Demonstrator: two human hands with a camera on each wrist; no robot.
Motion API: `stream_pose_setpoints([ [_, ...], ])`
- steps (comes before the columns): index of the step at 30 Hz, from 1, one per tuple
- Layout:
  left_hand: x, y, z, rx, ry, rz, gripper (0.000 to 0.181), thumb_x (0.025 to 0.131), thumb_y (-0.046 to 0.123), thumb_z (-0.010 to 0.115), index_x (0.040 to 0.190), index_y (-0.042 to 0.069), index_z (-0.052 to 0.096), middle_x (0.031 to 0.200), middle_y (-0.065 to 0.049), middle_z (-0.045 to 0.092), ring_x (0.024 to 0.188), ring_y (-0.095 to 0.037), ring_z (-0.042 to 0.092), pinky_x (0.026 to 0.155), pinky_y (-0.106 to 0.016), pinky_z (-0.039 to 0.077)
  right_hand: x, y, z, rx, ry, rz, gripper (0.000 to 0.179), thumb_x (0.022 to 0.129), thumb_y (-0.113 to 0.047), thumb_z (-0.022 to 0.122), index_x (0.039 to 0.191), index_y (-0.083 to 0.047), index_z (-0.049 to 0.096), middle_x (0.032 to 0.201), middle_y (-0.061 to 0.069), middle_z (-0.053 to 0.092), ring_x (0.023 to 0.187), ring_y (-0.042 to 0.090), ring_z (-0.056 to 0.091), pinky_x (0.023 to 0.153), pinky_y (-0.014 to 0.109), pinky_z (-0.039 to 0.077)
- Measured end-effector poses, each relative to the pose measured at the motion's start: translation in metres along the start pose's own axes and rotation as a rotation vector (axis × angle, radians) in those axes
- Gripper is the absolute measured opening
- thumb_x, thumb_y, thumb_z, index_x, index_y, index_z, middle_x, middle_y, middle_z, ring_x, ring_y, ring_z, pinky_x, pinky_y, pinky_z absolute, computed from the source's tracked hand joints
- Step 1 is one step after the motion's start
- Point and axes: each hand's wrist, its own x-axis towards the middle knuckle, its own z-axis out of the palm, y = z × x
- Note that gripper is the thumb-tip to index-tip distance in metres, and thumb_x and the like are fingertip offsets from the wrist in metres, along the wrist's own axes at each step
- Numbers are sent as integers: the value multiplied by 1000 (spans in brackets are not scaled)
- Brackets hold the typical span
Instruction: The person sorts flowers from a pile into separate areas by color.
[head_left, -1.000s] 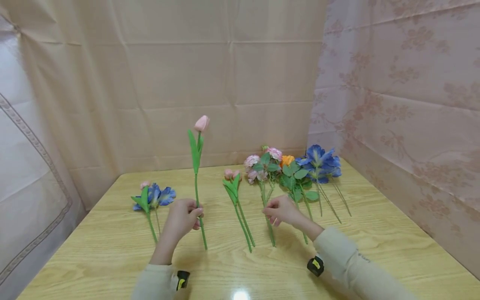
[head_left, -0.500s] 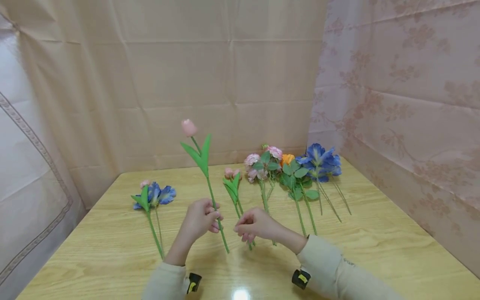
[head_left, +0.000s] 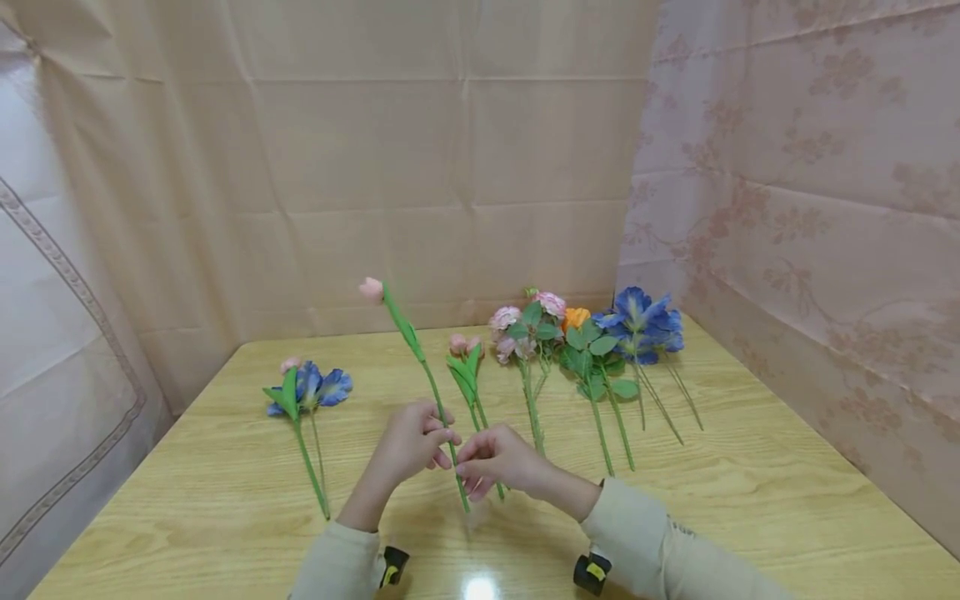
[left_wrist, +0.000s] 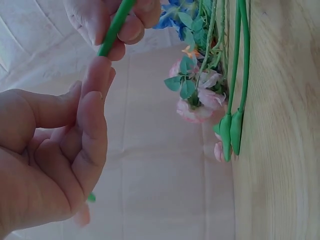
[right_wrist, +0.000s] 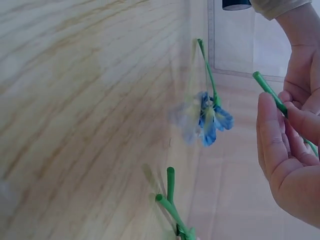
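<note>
An artificial pink tulip leans up to the left above the table, its bloom at the upper end. My left hand holds its green stem between thumb and fingers; in the left wrist view the fingers hide part of that stem. Just below, my right hand pinches the stem near its lower end, as the right wrist view shows with the cut end sticking out past the fingers. Behind the right hand, two more pink tulips lie on the table, their lower stems partly covered by it.
On the wooden table, a blue flower and a tulip with green leaves lie at left. To the right lie pink flowers, an orange flower and blue flowers. Curtains hang behind.
The left hand has carried the tulip rightward, and its bloom has tipped down to the left. The right hand has moved left from the pink flowers and taken hold of the lower stem.
</note>
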Motion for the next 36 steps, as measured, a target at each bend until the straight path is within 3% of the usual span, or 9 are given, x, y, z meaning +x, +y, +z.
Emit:
stream_pose_setpoints([
  [7,-1,1,1,-11,-45,25,7,85,-8,52,91,-11,53,75,-14,65,49,-20,59,45,-28,47,0,3,0,14,10,-5,11,83,5,56,85,16,55,66,6,59,56,11,59,59,34,52],
  [14,-1,1,1,4,-52,46,5,86,-7,51,90,-8,53,77,-11,66,52,-25,60,45,-28,47,1,5,1,43,24,-22,16,82,7,55,92,21,52,70,4,59,58,10,59,61,35,52],
  [20,-1,-4,-3,41,-90,49,10,87,-4,51,96,-8,52,73,-11,64,52,-25,60,44,-30,46,2,7,0,-6,54,-23,11,81,8,56,86,18,54,69,5,59,57,10,58,59,35,52],
  [26,-2,-7,-8,94,-137,-16,20,90,6,50,102,-8,54,72,-7,64,54,-25,61,47,-32,47,7,13,-7,-132,102,14,6,80,8,59,81,13,57,62,8,58,53,20,59,55,38,52],
  [29,-4,-8,-9,103,-157,-26,17,90,10,52,98,-5,57,72,-7,63,54,-25,60,48,-32,47,9,17,-12,-198,140,54,4,79,8,60,78,11,58,58,9,57,50,26,60,52,38,52],
  [36,-5,-9,-10,122,-199,-6,19,89,16,55,96,-2,59,71,-7,62,53,-22,59,47,-31,46,16,24,-20,-237,225,164,6,78,9,59,74,8,56,52,9,55,44,18,57,47,33,51],
])
